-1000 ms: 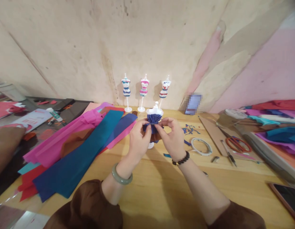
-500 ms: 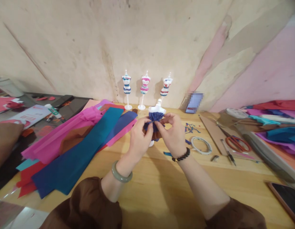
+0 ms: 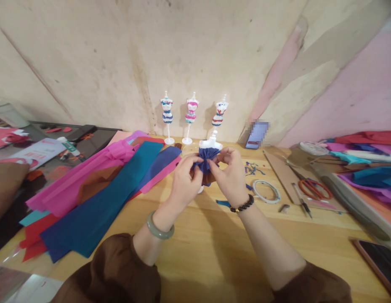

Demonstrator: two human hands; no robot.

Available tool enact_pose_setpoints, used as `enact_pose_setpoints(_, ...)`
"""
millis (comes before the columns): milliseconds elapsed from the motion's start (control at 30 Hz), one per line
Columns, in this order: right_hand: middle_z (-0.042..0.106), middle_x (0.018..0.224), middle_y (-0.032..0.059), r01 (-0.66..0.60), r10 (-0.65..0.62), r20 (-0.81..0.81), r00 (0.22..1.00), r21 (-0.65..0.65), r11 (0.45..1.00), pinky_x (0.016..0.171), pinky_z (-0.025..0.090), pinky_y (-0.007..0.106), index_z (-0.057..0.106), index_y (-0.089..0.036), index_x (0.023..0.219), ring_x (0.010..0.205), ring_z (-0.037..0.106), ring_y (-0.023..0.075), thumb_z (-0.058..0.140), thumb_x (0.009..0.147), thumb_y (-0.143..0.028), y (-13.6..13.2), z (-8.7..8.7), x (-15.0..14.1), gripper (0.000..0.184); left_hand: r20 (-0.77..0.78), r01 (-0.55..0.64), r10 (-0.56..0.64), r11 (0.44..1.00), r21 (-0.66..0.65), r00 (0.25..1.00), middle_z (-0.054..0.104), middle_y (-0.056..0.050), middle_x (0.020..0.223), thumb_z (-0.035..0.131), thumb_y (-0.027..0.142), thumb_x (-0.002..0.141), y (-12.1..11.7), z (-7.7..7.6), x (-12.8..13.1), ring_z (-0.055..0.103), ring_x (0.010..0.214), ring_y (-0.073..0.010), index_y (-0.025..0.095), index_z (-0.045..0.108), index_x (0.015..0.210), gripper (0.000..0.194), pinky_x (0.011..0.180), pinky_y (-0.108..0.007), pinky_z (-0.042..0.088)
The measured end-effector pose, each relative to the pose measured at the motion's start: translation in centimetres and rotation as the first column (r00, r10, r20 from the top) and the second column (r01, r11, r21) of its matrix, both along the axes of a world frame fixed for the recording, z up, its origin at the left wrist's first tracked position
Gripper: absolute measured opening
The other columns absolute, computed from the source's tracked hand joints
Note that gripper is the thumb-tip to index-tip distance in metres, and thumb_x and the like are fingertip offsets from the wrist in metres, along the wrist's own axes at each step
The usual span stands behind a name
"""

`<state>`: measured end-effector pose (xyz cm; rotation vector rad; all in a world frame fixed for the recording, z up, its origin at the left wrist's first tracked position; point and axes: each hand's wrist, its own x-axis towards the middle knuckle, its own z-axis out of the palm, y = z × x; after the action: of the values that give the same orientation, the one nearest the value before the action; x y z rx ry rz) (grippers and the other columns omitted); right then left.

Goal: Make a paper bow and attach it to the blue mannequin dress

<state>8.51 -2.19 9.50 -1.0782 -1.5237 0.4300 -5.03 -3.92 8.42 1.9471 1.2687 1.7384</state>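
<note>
A small white mannequin (image 3: 211, 143) stands at the middle of the table, with pleated dark blue crepe paper (image 3: 209, 154) around its bust. My left hand (image 3: 186, 176) pinches the gathered paper from the left, thumb and forefinger at its waist. From the right, my right hand (image 3: 227, 172) pinches the same gather, its thumb and fingertip close to the left thumb. Some brown paper (image 3: 209, 179) shows below the blue. Most of the mannequin's lower part is hidden by my hands.
Three decorated mini mannequins (image 3: 167, 111) stand by the wall. Coloured paper strips (image 3: 119, 181) lie left. At right are a tape roll (image 3: 266, 191), orange-handled scissors (image 3: 314, 189), a pen (image 3: 304, 206), paper scraps (image 3: 254, 168) and a phone (image 3: 376, 263). Someone's arm (image 3: 7, 185) is at far left.
Both hands keep their pinch on the blue paper. The mannequin between them has shifted slightly to the right, and the pleats look a little more fanned out.
</note>
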Motion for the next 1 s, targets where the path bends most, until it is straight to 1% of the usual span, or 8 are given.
enact_pose_setpoints(100, 0.060, 0.070, -0.0055, -0.043, 0.044, -0.045, 0.998, 0.007, 0.999, 0.073, 0.047, 0.035, 0.043, -0.024, 0.097, 0.069, 0.063, 0.0176, 0.066, 0.076, -0.023, 0.1, -0.1, 0.2, 0.031, 0.128, 0.038, -0.030, 0.997, -0.063, 0.991, 0.067, -0.005, 0.097, 0.058, 0.015, 0.082, 1.0, 0.1, -0.4, 0.064, 0.096, -0.0185, 0.020, 0.058, 0.098, 0.017, 0.090, -0.035, 0.048)
enact_pose_setpoints(200, 0.059, 0.070, -0.0057, -0.059, 0.060, -0.047, 0.997, 0.018, 0.998, 0.073, 0.047, 0.035, 0.043, -0.024, 0.097, 0.068, 0.062, 0.0172, 0.066, 0.076, -0.022, 0.3, -0.1, 0.3, 0.032, 0.217, 0.132, -0.103, 0.984, -0.122, 0.971, 0.067, -0.005, 0.100, 0.068, 0.019, 0.076, 2.3, 0.2, -0.9, 0.064, 0.098, -0.0198, 0.020, 0.056, 0.101, 0.027, 0.092, -0.037, 0.045)
enact_pose_setpoints(333, 0.059, 0.071, -0.0049, -0.065, 0.065, -0.054, 0.996, 0.008, 0.998, 0.076, 0.047, 0.037, 0.043, -0.024, 0.097, 0.069, 0.061, 0.0175, 0.066, 0.076, -0.023, 0.4, -0.2, 0.4, 0.031, 0.331, 0.331, -0.269, 0.932, -0.148, 0.904, 0.066, -0.006, 0.100, 0.077, 0.024, 0.070, 3.3, 0.3, -1.3, 0.063, 0.099, -0.0204, 0.019, 0.055, 0.101, 0.039, 0.093, -0.037, 0.045)
enact_pose_setpoints(433, 0.058, 0.071, -0.0049, -0.076, 0.076, -0.075, 0.994, 0.007, 0.997, 0.075, 0.047, 0.037, 0.043, -0.024, 0.096, 0.068, 0.060, 0.0172, 0.066, 0.075, -0.024, 0.5, -0.2, 0.4, 0.031, 0.404, 0.436, -0.345, 0.886, -0.158, 0.847, 0.066, -0.007, 0.099, 0.082, 0.032, 0.066, 3.8, 0.2, -1.5, 0.063, 0.099, -0.0211, 0.019, 0.053, 0.109, 0.053, 0.090, -0.035, 0.048)
enact_pose_setpoints(567, 0.057, 0.070, -0.0060, -0.099, 0.099, -0.086, 0.991, 0.005, 0.995, 0.074, 0.046, 0.036, 0.043, -0.025, 0.096, 0.066, 0.060, 0.0162, 0.066, 0.074, -0.024, 0.8, -0.1, 0.5, 0.032, 0.435, 0.539, -0.426, 0.823, -0.176, 0.793, 0.068, -0.009, 0.106, 0.084, 0.038, 0.065, 4.6, -0.1, -1.8, 0.066, 0.098, -0.0232, 0.020, 0.048, 0.126, 0.074, 0.087, -0.036, 0.051)
enact_pose_setpoints(700, 0.056, 0.066, -0.0066, -0.140, 0.133, -0.119, 0.984, -0.056, 0.989, 0.071, 0.045, 0.035, 0.044, -0.024, 0.095, 0.063, 0.058, 0.0161, 0.068, 0.071, -0.028, 1.1, 0.2, 0.9, 0.035, 0.433, 0.604, -0.484, 0.772, -0.198, 0.760, 0.071, -0.010, 0.102, 0.085, 0.041, 0.064, 5.3, -0.3, -2.2, 0.067, 0.098, -0.0271, 0.019, 0.042, 0.137, 0.087, 0.082, -0.039, 0.054)
enact_pose_setpoints(900, 0.057, 0.066, -0.0057, -0.264, 0.243, -0.126, 0.962, -0.191, 0.945, 0.066, 0.044, 0.034, 0.045, -0.024, 0.092, 0.062, 0.056, 0.0157, 0.070, 0.069, -0.033, 1.9, 0.9, 1.9, 0.036, 0.436, 0.649, -0.533, 0.740, -0.177, 0.726, 0.072, -0.011, 0.105, 0.083, 0.038, 0.067, 5.4, -0.1, -2.2, 0.067, 0.102, -0.0285, 0.020, 0.040, 0.140, 0.087, 0.084, -0.041, 0.055)
enact_pose_setpoints(1000, 0.059, 0.068, -0.0049, -0.287, 0.275, -0.085, 0.958, -0.214, 0.934, 0.065, 0.045, 0.034, 0.046, -0.024, 0.093, 0.061, 0.056, 0.0159, 0.070, 0.068, -0.033, 1.9, 1.5, 2.2, 0.036, 0.442, 0.667, -0.548, 0.724, -0.175, 0.711, 0.072, -0.010, 0.104, 0.084, 0.036, 0.067, 5.4, 0.0, -2.2, 0.068, 0.100, -0.0275, 0.021, 0.040, 0.141, 0.087, 0.082, -0.039, 0.055)
